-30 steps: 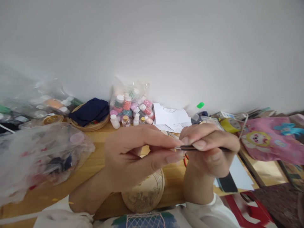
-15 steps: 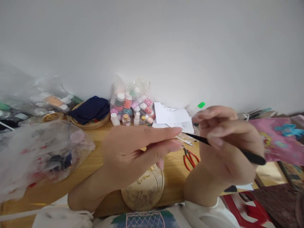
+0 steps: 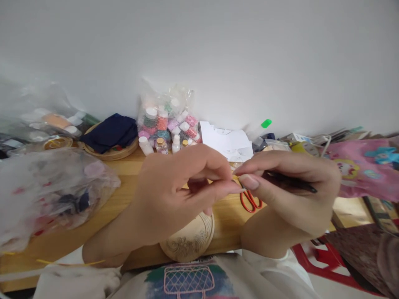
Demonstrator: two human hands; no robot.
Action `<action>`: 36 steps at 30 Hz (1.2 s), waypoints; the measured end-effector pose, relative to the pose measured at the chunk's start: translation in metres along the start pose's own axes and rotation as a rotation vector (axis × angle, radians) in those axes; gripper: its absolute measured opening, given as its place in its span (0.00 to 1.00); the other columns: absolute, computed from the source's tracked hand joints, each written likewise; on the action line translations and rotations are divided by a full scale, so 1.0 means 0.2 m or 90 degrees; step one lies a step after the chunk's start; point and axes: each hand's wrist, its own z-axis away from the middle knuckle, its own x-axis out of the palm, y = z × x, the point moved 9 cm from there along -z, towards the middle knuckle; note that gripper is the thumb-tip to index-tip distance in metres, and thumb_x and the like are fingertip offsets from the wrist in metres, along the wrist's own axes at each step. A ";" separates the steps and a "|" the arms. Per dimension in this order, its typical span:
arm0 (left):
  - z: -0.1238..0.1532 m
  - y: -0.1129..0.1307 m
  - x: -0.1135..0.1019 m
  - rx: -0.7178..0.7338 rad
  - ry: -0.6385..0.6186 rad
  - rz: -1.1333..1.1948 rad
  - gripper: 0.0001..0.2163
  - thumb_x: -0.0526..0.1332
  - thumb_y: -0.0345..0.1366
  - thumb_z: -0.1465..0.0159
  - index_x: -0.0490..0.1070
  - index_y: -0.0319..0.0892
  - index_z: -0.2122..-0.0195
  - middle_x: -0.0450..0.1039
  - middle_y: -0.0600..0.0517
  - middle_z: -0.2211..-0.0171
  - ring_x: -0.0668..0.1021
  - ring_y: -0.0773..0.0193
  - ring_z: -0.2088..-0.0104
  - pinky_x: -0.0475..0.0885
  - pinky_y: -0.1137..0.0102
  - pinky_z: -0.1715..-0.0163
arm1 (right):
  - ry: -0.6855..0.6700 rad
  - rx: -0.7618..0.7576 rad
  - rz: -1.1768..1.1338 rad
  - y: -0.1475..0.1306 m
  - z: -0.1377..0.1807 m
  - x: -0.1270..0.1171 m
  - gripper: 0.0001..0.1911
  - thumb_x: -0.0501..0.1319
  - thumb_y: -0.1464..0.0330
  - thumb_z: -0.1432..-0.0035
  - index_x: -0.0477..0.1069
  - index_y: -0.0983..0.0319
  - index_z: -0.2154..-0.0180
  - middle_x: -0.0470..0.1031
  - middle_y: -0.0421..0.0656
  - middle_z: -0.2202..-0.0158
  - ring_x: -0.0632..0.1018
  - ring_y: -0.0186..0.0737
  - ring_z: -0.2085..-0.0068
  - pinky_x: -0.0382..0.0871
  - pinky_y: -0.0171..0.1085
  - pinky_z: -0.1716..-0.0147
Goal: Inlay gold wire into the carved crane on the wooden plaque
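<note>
My left hand [image 3: 181, 191] is raised over the wooden table [image 3: 131, 182], thumb and fingers pinched together on something tiny I cannot make out. My right hand [image 3: 289, 187] meets it fingertip to fingertip and grips a thin black tool [image 3: 293, 182] that lies along the palm, its tip at the pinch. A yellow thread [image 3: 71, 262] trails at the lower left. Under both hands lies a round carved wooden piece [image 3: 190, 241], and red scissors [image 3: 251, 199] rest on the table behind.
A clear bag of bead bottles [image 3: 166, 124] stands at the wall, with a dark blue cloth in a wooden hoop [image 3: 109, 135] to its left. Plastic bags [image 3: 52, 191] fill the left side. White paper [image 3: 226, 143] and a pink printed cloth [image 3: 364, 170] lie right.
My right hand swung out to the right with the black tool, then came back so its fingertips meet my left hand's pinch again. The view shifted slightly.
</note>
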 end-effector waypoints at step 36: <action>0.01 0.07 0.01 0.152 -0.007 -0.380 0.05 0.59 0.29 0.32 0.73 0.42 0.65 0.75 0.58 0.74 0.74 0.71 0.76 0.63 0.73 0.75 | -0.062 0.160 -0.095 0.10 -0.05 0.10 0.08 0.67 0.65 0.42 0.76 0.59 0.72 0.67 0.34 0.83 0.66 0.27 0.83 0.56 0.31 0.86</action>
